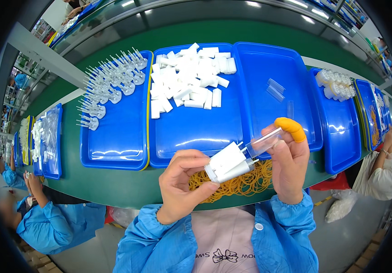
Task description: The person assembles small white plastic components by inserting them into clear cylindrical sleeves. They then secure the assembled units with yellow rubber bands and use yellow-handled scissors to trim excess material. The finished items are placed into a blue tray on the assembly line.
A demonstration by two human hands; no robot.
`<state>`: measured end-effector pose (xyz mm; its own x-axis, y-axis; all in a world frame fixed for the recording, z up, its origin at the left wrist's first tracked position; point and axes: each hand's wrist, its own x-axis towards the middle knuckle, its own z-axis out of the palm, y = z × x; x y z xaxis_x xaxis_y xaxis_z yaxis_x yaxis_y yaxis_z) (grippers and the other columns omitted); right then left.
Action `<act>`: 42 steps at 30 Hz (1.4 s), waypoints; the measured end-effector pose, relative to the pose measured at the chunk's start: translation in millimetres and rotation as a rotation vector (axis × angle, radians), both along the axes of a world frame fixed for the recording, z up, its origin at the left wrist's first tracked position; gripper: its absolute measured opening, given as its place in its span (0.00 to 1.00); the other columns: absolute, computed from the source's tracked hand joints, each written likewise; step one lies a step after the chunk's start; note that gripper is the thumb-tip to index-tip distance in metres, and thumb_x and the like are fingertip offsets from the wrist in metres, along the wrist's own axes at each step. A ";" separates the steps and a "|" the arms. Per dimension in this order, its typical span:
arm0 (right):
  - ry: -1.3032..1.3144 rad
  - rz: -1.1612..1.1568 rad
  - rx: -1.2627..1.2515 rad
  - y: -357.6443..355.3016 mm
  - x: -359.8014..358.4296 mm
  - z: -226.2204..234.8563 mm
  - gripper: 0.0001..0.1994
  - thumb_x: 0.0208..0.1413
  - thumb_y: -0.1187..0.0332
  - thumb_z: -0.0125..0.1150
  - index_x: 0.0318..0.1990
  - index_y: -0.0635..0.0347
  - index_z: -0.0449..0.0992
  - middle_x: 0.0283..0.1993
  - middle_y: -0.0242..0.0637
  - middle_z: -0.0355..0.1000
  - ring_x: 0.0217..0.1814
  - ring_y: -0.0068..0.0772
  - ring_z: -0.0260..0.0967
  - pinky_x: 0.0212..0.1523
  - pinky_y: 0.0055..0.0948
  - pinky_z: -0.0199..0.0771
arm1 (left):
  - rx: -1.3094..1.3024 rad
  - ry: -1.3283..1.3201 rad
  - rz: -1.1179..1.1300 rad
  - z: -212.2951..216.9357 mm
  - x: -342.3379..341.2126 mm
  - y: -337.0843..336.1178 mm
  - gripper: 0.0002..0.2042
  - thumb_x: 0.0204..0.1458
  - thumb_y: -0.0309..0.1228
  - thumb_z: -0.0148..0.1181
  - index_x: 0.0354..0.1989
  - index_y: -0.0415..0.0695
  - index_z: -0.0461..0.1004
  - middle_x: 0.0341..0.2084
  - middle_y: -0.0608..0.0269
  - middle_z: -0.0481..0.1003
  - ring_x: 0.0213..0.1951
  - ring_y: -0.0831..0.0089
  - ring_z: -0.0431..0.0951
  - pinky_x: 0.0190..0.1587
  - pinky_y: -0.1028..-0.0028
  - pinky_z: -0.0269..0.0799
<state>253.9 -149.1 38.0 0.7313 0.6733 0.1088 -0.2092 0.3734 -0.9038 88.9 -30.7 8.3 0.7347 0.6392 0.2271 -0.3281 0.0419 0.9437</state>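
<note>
Between thumb and fingers, my left hand grips an assembly of white blocks with a clear plastic base and thin prongs sticking out. The assembly lies tilted, base toward the left palm. My right hand, wearing an orange finger cot on one finger, pinches a clear plastic tube. The tube's left end is close to the prong side of the assembly; whether they touch I cannot tell. Below both hands, tan rubber bands are spread in a loose pile on the green table.
Blue trays stand across the table: one with clear pronged bases, one with white blocks, one with a few clear tubes. A farther right tray holds finished-looking clear-and-white pieces. Co-workers in blue and white sit either side.
</note>
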 end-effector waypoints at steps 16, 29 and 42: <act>-0.160 0.011 -0.109 -0.2 -5.4 -0.1 0.18 0.53 0.77 0.48 0.52 0.66 0.62 0.44 0.47 0.69 0.42 0.40 0.74 0.48 0.35 0.72 | 0.378 0.249 -0.014 19.7 1.1 -0.3 0.26 0.37 0.20 0.66 0.50 0.36 0.70 0.43 0.56 0.64 0.42 0.70 0.70 0.47 0.72 0.68; -0.128 0.125 -0.080 -7.6 -5.8 7.5 0.15 0.52 0.83 0.50 0.49 0.69 0.65 0.45 0.47 0.70 0.47 0.37 0.72 0.52 0.36 0.71 | 0.554 0.235 -0.044 16.3 3.0 -2.3 0.25 0.36 0.19 0.64 0.49 0.42 0.74 0.36 0.59 0.64 0.37 0.70 0.69 0.39 0.74 0.68; -0.658 0.075 -0.375 -10.8 26.1 5.1 0.09 0.40 0.75 0.64 0.33 0.63 0.76 0.39 0.38 0.73 0.52 0.38 0.66 0.51 0.33 0.64 | -0.242 0.090 -0.033 -9.5 7.5 -5.6 0.18 0.45 0.20 0.63 0.48 0.36 0.72 0.47 0.56 0.67 0.48 0.68 0.71 0.51 0.72 0.69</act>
